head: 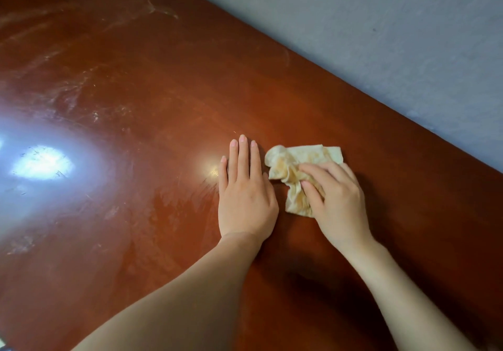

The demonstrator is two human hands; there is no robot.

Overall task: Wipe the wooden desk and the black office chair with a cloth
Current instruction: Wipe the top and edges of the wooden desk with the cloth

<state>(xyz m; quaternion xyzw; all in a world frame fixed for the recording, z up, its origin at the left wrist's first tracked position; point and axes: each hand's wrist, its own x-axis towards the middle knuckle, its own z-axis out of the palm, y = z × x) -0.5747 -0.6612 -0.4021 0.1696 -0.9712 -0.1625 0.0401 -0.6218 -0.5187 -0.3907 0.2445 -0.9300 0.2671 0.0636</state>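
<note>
Gripped crumpled cloth (288, 165) w/ right hand (337, 201) on wooden desk (163, 105), laid left hand (245, 201) flat, fingers straight, just beside.

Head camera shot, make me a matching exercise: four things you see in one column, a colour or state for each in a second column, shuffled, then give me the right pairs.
Column one
1. left hand
2. right hand
3. cloth
4. desk

Column two
A. reddish brown and glossy, with bright glare
B. lies flat on the desk, fingers straight
C. crumpled, pale with yellowish stains
D. fingers curled on the cloth

Pairs: 1-B, 2-D, 3-C, 4-A
</note>
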